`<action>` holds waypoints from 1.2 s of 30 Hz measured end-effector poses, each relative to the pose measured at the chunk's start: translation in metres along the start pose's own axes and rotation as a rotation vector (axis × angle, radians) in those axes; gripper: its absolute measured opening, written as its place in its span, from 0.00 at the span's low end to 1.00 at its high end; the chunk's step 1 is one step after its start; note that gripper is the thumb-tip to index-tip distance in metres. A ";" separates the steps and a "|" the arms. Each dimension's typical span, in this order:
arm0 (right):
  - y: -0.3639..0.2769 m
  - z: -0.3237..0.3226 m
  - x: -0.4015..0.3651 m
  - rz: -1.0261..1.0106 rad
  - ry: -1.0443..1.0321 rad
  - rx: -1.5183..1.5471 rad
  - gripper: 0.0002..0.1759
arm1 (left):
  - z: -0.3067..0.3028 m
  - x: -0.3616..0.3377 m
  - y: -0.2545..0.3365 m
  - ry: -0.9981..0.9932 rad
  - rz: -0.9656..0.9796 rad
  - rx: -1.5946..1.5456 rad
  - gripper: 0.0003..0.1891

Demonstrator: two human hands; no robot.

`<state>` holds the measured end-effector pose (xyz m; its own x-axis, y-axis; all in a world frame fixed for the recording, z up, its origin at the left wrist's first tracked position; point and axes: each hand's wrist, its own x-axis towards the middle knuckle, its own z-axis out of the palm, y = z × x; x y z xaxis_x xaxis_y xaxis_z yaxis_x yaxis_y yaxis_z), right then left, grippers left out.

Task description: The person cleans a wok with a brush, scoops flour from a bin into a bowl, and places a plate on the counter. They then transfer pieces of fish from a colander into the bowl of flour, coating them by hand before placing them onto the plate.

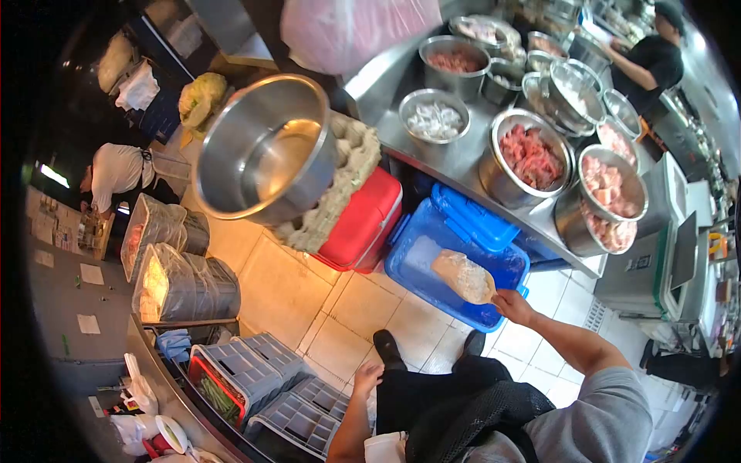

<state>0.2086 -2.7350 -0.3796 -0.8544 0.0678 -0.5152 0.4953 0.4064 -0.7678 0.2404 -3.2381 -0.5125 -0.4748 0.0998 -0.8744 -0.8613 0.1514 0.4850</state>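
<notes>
My right hand (pixel 513 305) grips the handle end of a scoop (pixel 489 298) heaped with white powder (pixel 460 275). The scoop is over a blue plastic tub (pixel 498 268) on the floor. More pale powder (pixel 423 253) lies in the tub's left part, and a blue lid (pixel 477 218) leans at its far edge. My left hand (pixel 368 379) hangs low in front of my left leg, fingers curled in, with nothing visible in them. It is apart from the tub, nearest to the grey crates (pixel 266 359).
A large steel pot (pixel 212 174) stands on egg trays (pixel 356 147) by a red box (pixel 363 224). Bowls of raw meat (pixel 531 158) crowd the steel counter (pixel 475 185), close above the tub. A person (pixel 123 177) stoops at left; another person (pixel 652 62) stands at the far right.
</notes>
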 end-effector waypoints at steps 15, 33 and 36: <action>-0.451 -0.092 -0.074 -0.205 -0.071 -0.014 0.19 | -0.182 -0.090 -0.034 0.068 -0.106 -0.284 0.35; -0.602 0.067 0.099 -0.662 0.335 -1.575 0.11 | -0.224 -0.118 -0.168 0.135 0.160 -0.429 0.18; -0.600 0.081 0.110 -0.736 0.362 -1.725 0.08 | -0.215 -0.111 -0.175 0.170 0.135 -0.536 0.15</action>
<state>-0.1702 -3.0455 -0.0066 -0.8924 -0.4493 -0.0430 -0.4062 0.7581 0.5101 0.4048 -3.4868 -0.5033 -0.5713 -0.0821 -0.8167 -0.7413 -0.3756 0.5563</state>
